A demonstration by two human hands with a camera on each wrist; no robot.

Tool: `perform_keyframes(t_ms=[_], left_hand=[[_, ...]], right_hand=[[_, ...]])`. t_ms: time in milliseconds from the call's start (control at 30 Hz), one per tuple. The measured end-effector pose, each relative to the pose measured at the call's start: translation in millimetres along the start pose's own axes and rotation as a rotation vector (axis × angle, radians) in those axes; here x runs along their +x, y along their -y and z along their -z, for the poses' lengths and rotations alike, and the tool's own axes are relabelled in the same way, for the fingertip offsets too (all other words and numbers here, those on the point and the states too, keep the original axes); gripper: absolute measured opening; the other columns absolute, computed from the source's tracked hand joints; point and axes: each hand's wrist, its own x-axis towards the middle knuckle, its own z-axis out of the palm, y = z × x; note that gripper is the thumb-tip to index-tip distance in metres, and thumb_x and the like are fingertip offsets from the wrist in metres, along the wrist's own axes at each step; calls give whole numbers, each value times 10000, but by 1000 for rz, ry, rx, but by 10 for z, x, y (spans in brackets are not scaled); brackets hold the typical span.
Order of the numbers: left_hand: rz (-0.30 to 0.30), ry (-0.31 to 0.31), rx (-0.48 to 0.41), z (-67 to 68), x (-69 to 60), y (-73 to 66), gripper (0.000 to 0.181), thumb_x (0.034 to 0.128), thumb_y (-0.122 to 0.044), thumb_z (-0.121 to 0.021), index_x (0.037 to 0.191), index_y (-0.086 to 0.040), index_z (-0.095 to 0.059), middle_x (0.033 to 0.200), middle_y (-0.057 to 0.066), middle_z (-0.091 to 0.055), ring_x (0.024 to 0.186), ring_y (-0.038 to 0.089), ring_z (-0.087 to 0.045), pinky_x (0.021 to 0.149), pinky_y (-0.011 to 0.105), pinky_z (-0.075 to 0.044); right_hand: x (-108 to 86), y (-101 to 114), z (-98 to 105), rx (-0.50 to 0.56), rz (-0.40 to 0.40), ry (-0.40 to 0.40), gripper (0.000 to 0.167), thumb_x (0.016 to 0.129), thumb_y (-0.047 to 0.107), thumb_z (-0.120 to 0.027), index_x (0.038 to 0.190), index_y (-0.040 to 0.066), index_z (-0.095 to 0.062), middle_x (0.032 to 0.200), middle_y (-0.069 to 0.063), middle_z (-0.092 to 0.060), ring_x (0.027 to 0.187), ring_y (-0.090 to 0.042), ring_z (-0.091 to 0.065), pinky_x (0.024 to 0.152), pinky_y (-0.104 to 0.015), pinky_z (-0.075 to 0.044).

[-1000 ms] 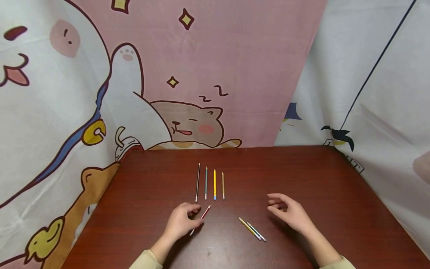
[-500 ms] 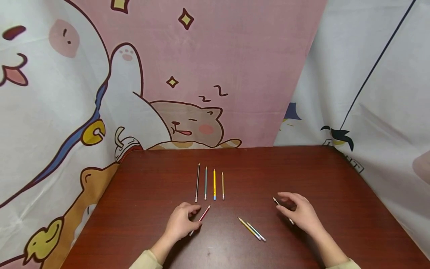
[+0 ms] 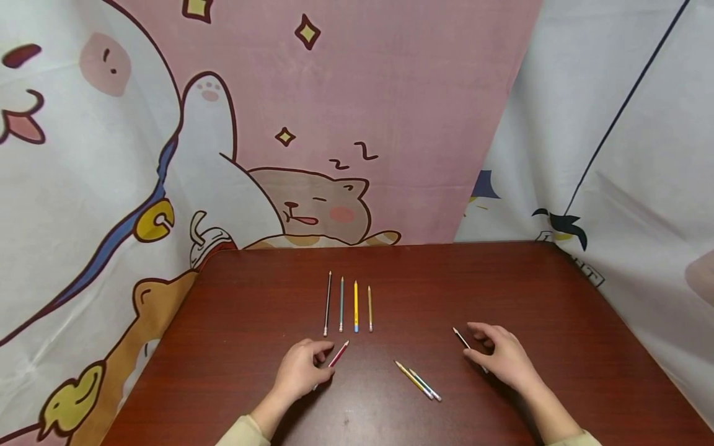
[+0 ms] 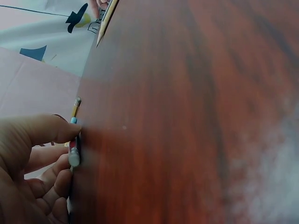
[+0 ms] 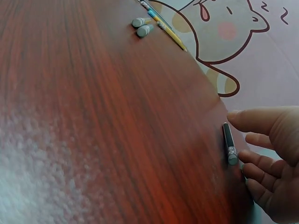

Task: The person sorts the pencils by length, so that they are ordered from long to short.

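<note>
In the head view a red pencil (image 3: 339, 353) lies slanted on the table, its point away from me. My left hand (image 3: 301, 369) is at it, fingers loosely bent, thumb over its lower part; its grey eraser (image 4: 74, 157) shows in the left wrist view. Whether the thumb touches the pencil I cannot tell. Farther right a dark pencil (image 3: 460, 338) lies slanted the other way. Beside it is my right hand (image 3: 504, 356), thumb and fingers spread around the pencil. A gap shows between the thumb tip and the pencil (image 5: 229, 144) in the right wrist view.
Toward the back a black pencil (image 3: 327, 303), a teal pencil (image 3: 342, 305), a yellow pencil (image 3: 356, 305) and a tan pencil (image 3: 370, 308) lie in a row. A yellowish pencil (image 3: 413, 379) and a green-and-white pencil (image 3: 426, 385) lie side by side between my hands.
My right hand has moved right, and the dark pencil beside it has come into sight, lying on the table. My left thumb has drawn back slightly; the red pencil stays about where it was.
</note>
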Motion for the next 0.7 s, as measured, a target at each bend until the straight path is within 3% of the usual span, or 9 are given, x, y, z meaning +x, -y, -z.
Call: perform_keyframes(t_ms=[467, 700], left_hand=[[9, -21, -34, 11, -6, -21, 346, 674, -81, -830, 1014, -96, -768, 723, -86, -605, 645, 75, -567, 594, 247, -431], [-1, -34, -32, 16, -4, -34, 297, 686, -52, -810, 976, -111, -777, 709, -89, -606, 624, 35, -535, 573, 233, -421]], right_hand=[[-3, -30, -29, -16, -12, 46, 521, 768, 221, -853, 1238, 80, -677, 1028, -34, -615, 886, -202, -537, 755, -409, -438], [-13, -21, -32, -29, 11, 37, 480, 759, 218, -861, 1196, 86, -710, 956, -6, -599, 848, -183, -529, 736, -386, -436]])
